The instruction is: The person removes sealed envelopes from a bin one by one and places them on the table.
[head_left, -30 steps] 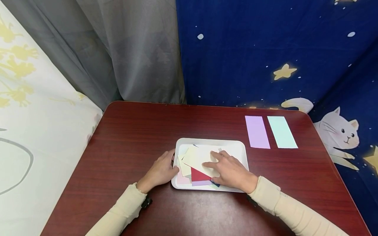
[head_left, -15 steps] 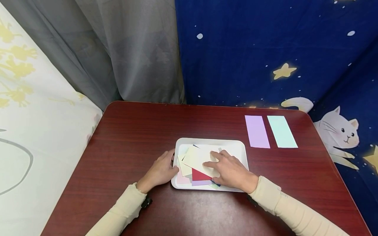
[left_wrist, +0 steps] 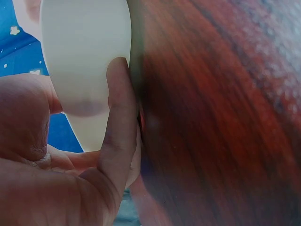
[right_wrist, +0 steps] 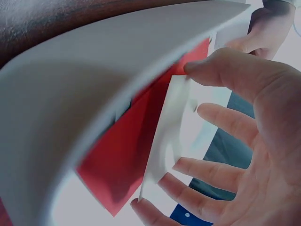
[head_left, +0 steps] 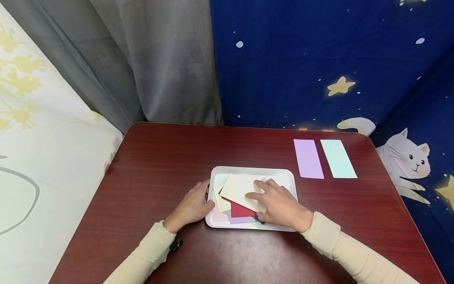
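A white tray (head_left: 248, 170) holds several overlapping paper cards. On top lies a cream card (head_left: 235, 189), above a red card (head_left: 242, 210) and a lavender card (head_left: 241, 220). My left hand (head_left: 193, 203) grips the tray's left side, its thumb at the rim; the left wrist view shows digits on both sides of the tray wall (left_wrist: 84, 47). Over the right part of the pile, my right hand (head_left: 281, 205) has its fingers spread, their tips touching the cream card. In the right wrist view the thumb (right_wrist: 211, 68) reaches the card's end. The palm hides cards beneath.
On the dark red table (head_left: 166, 154), a lilac paper strip (head_left: 308, 159) and a mint paper strip (head_left: 338, 158) lie side by side at the back right. Grey curtain (head_left: 170, 63) and blue starry cloth (head_left: 283, 63) hang behind the table.
My right hand has shifted slightly to the right. The cream card has moved a little, covering a dark sliver that showed at its upper edge. My left hand keeps its place on the tray.
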A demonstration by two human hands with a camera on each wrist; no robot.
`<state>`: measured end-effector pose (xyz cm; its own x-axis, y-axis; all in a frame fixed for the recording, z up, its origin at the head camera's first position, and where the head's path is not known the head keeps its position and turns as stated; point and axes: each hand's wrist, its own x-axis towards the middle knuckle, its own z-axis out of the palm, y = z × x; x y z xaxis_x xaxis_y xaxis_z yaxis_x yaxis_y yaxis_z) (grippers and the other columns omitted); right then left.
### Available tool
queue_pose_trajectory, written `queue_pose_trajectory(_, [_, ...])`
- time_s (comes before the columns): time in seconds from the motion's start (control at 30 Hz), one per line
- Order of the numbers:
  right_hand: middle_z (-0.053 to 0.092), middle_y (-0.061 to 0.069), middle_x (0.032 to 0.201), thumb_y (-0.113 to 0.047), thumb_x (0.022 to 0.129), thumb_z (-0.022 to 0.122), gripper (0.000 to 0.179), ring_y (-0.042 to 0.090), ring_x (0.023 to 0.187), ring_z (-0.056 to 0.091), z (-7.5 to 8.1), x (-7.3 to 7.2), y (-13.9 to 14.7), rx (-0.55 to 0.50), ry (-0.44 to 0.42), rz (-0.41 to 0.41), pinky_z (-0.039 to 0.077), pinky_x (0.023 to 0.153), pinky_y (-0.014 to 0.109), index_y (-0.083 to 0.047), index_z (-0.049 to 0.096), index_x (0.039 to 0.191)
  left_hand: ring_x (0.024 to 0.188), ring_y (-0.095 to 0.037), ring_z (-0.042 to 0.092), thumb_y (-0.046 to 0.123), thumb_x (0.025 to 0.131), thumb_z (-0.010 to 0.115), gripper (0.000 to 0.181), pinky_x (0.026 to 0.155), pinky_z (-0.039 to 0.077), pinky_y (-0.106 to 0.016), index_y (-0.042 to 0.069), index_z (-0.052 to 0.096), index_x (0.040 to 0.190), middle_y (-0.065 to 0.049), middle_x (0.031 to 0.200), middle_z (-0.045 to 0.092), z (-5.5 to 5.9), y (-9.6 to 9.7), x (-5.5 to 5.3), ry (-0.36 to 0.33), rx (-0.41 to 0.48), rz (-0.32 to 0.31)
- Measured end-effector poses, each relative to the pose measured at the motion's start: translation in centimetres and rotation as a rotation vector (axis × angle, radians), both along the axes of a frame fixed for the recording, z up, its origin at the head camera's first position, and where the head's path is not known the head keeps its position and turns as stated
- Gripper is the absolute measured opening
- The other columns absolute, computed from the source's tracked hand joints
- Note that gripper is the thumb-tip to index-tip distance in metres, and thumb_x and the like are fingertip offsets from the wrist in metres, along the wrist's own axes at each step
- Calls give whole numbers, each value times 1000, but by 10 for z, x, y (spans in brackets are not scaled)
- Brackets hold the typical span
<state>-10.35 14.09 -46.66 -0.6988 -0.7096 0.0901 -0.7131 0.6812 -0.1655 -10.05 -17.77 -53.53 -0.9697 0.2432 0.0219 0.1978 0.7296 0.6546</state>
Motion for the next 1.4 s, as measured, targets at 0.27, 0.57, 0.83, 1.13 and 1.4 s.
queue_pose_trajectory(0.27, [64,20,145,-26,79,90,60,39,120,62,6,-1,4,24,7,-31,60,78,56,-24,78,138,96,-27,60,15,86,69,72,88,54,-52,7,56,157,-6,118,64,0,1,2,-14,8,8])
queue_pose_trajectory(0.57, [62,19,147,-27,78,92,62,40,121,61,16,-5,11,26,24,-49,59,78,58,-24,77,139,95,-26,59,15,87,69,71,87,54,-50,5,55,157,-6,117,63,-1,0,2,-24,2,9])
queue_pose_trajectory(0.83, [58,20,152,-28,77,95,67,42,128,58,19,-10,16,21,-4,-101,58,92,65,-22,76,141,88,-22,58,15,88,69,70,80,53,-46,4,55,156,-2,112,61,0,0,3,-23,7,8])
queue_pose_trajectory(1.13, [58,19,150,-25,78,92,65,39,119,58,23,-21,30,-3,-10,-161,59,74,55,-23,76,140,85,-20,58,16,88,69,70,79,53,-46,5,55,156,-1,110,60,-4,-1,1,-19,3,3])
queue_pose_trajectory(1.4, [57,22,150,-24,80,87,62,42,119,58,24,-33,44,-18,-23,-208,57,74,57,-21,75,141,86,-20,58,16,87,69,71,79,53,-45,6,55,156,-1,110,61,-5,-2,0,-11,-11,1])
